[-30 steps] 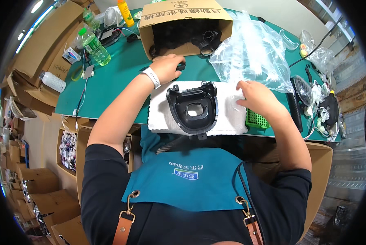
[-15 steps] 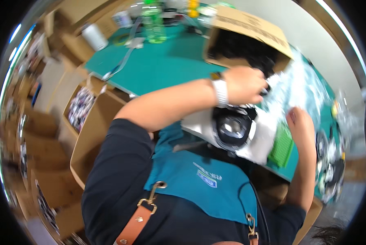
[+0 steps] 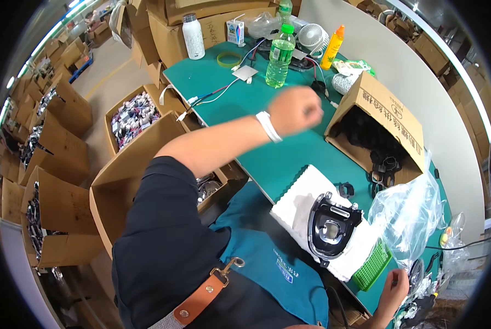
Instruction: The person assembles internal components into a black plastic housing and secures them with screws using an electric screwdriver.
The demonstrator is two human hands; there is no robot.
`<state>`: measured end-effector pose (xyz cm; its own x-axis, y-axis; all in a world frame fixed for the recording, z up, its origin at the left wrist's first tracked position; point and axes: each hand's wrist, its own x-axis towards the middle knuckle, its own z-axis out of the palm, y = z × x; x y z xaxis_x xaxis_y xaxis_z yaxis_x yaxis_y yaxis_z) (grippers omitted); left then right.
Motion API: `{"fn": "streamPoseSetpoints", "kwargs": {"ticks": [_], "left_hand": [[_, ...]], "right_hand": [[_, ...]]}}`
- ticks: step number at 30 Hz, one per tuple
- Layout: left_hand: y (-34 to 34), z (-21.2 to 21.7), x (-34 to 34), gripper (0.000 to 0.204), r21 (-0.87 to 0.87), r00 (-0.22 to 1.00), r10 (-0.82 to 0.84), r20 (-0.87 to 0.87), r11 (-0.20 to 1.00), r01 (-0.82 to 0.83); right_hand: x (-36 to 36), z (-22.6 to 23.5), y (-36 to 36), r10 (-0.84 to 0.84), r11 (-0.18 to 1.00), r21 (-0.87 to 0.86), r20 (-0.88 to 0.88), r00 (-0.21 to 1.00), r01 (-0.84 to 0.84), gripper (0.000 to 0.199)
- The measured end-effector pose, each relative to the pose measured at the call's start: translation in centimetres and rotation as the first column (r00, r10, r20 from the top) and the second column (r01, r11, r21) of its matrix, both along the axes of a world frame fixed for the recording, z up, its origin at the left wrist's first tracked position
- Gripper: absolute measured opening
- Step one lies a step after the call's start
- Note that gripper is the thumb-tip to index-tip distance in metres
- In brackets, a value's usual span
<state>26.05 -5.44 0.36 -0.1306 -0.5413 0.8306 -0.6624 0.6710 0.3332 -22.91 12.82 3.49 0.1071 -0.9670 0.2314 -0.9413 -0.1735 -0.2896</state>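
My left hand [image 3: 295,114], with a white band on its wrist, hangs over the green table with its fingers curled in. It is somewhat blurred, and I cannot make out what it holds, if anything. By the table's near right edge is my right hand [image 3: 394,286], its fingers also curled and their inside hidden. Between my hands a black plastic housing with a rounded frame and a central opening [image 3: 332,229] lies on a white cloth [image 3: 292,205]. A small black clip-like part [image 3: 346,189] rests at the cloth's far edge. A green mesh basket [image 3: 372,267] sits close to my right hand.
A tilted cardboard box [image 3: 390,104] of black parts stands at right, beside clear plastic bags [image 3: 410,211]. Farther back are a green-tinted bottle [image 3: 280,57], an orange bottle [image 3: 332,48], a small white fan [image 3: 313,37] and cables. Cardboard boxes [image 3: 64,219] crowd the left.
My left hand has moved left, away from the cardboard box and from above the black housing. My right hand is lower, nearer the table edge. The view has shifted, showing more of the table.
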Motion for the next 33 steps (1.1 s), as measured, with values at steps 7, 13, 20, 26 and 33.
{"fn": "streamPoseSetpoints", "kwargs": {"ticks": [7,13,20,26,33], "left_hand": [[-6.1,-4.1,16.1,0.019,0.159,0.758,0.626,0.183,0.742,-0.651],[-4.3,-5.1,14.5,0.031,0.279,0.697,0.568,0.438,0.651,-0.706],[-7.0,-6.0,17.6,0.059,0.541,0.599,0.563,0.569,0.292,-0.789],[-8.3,-6.3,22.0,0.031,0.552,0.720,0.561,0.409,0.476,-0.685],[-2.4,-0.4,21.9,0.031,0.539,0.542,0.668,-0.510,0.739,-0.405]], "right_hand": [[2.8,0.1,2.3,0.117,0.993,-0.020,0.125,0.985,-0.115,0.009],[5.8,5.2,2.6,0.377,0.853,0.119,0.532,0.758,-0.508,0.020],[6.8,4.7,2.8,0.359,0.881,0.220,0.264,0.895,-0.419,0.016],[5.5,2.9,4.0,0.245,0.916,0.240,0.303,0.921,-0.322,0.017],[5.7,2.7,4.2,0.199,0.939,0.206,0.328,0.923,-0.276,0.015]]}}
